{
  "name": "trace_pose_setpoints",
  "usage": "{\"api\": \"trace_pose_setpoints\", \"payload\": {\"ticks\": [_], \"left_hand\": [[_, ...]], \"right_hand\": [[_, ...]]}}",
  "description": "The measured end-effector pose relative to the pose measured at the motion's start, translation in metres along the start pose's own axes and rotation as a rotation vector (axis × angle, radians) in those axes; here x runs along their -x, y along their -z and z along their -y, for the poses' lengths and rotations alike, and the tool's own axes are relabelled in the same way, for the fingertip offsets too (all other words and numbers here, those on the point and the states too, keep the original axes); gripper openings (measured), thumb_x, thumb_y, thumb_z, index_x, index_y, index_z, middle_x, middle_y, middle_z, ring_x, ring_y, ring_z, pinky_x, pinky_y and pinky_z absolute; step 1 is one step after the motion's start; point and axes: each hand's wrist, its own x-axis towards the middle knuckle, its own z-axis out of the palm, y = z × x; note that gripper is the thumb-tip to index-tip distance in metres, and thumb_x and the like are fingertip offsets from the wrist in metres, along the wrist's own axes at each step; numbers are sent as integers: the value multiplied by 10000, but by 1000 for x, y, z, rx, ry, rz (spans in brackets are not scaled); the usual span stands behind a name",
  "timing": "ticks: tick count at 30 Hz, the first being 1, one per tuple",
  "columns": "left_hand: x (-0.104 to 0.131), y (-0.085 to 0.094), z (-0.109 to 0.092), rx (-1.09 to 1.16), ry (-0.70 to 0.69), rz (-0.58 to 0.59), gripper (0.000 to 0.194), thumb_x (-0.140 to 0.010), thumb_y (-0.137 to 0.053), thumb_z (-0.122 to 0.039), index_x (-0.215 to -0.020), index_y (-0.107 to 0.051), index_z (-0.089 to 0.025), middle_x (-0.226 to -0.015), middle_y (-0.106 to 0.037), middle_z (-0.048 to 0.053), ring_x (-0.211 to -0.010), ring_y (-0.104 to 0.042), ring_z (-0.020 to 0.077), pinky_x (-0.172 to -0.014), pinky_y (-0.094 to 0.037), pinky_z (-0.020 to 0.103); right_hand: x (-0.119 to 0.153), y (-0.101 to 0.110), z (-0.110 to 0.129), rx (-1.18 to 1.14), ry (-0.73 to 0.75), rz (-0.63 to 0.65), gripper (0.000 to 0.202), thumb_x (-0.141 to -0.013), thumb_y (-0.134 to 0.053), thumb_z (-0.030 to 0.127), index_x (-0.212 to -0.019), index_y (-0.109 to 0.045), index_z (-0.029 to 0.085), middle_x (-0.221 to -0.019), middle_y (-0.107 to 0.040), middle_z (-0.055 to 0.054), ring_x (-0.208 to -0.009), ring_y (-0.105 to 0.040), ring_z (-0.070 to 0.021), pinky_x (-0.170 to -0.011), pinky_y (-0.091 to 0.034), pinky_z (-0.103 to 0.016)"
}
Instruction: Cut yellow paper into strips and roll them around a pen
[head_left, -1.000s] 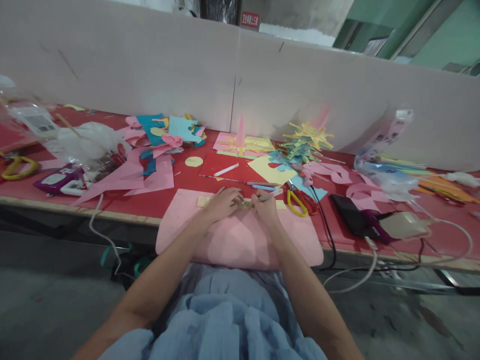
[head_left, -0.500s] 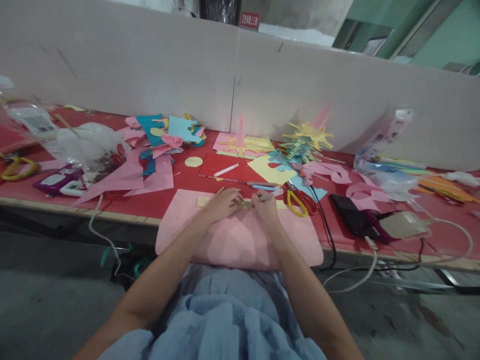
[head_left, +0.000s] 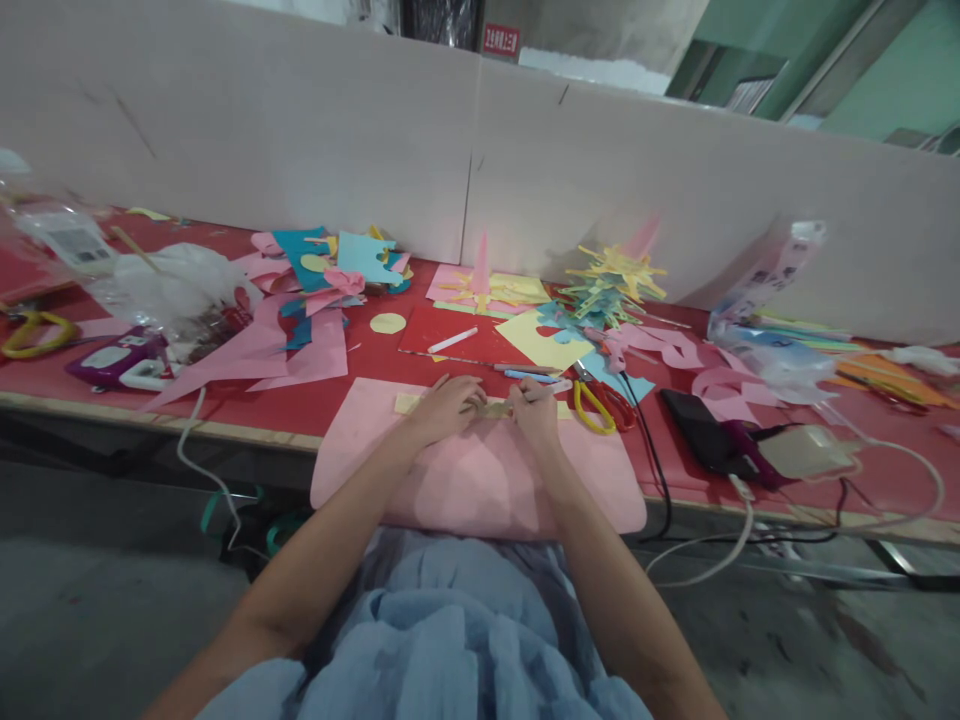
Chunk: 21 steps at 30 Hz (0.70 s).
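The right hand [head_left: 535, 412] is sliding slightly rightward, carrying the pen [head_left: 555, 390] with it, while the left hand [head_left: 448, 406] is staying put. The right fingers are closing around the pen, which is tilting up to the right. The left hand is resting palm-down over the yellow strip [head_left: 406, 403], fingers slightly bent; whether it is gripping anything, I cannot tell. The strip is lying across the upper part of the pink sheet [head_left: 480, 490], running beneath both hands. Scissors [head_left: 595, 408] are lying just beyond the strip's right end, on the red table [head_left: 367, 352].
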Motion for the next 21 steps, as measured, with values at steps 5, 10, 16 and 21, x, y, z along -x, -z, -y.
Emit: {"api": "trace_pose_setpoints", "payload": {"ticks": [5, 10, 16, 21], "left_hand": [[0, -1, 2, 1, -21, -8, 261, -789, -461, -147, -982, -608, -245, -1251, -599, 32, -1267, -469, 182, -1149, -171, 458], [0, 0, 1, -3, -12, -11, 265, -790, -457, -149, -985, -609, -247, -1274, -588, 36, -1276, -462, 189, -1149, -175, 466], [0, 0, 0, -13, -20, -7, 273, -781, -463, -145, -985, -616, -242, -1263, -597, 40, -1282, -458, 195, -1148, -189, 459], [0, 0, 0, -14, -23, -15, 278, -778, -461, -146, -992, -610, -242, -1266, -595, 35, -1272, -466, 192, -1147, -184, 454]], "right_hand": [[0, 0, 2, 41, -19, 4, 237, -730, -467, 312, -570, -310, 237, -465, -369, 66, -498, -345, -120, -507, -275, -242], [0, 1, 2, 47, -27, 18, 227, -736, -467, 323, -578, -329, 238, -458, -382, 68, -497, -359, -121, -505, -277, -239], [0, 1, 1, 64, 8, -16, 214, -739, -455, 308, -581, -329, 237, -482, -413, 62, -499, -361, -122, -510, -271, -246], [0, 1, 0, 57, 13, -22, 217, -749, -450, 314, -590, -325, 237, -491, -394, 64, -499, -356, -121, -506, -268, -243]]}}
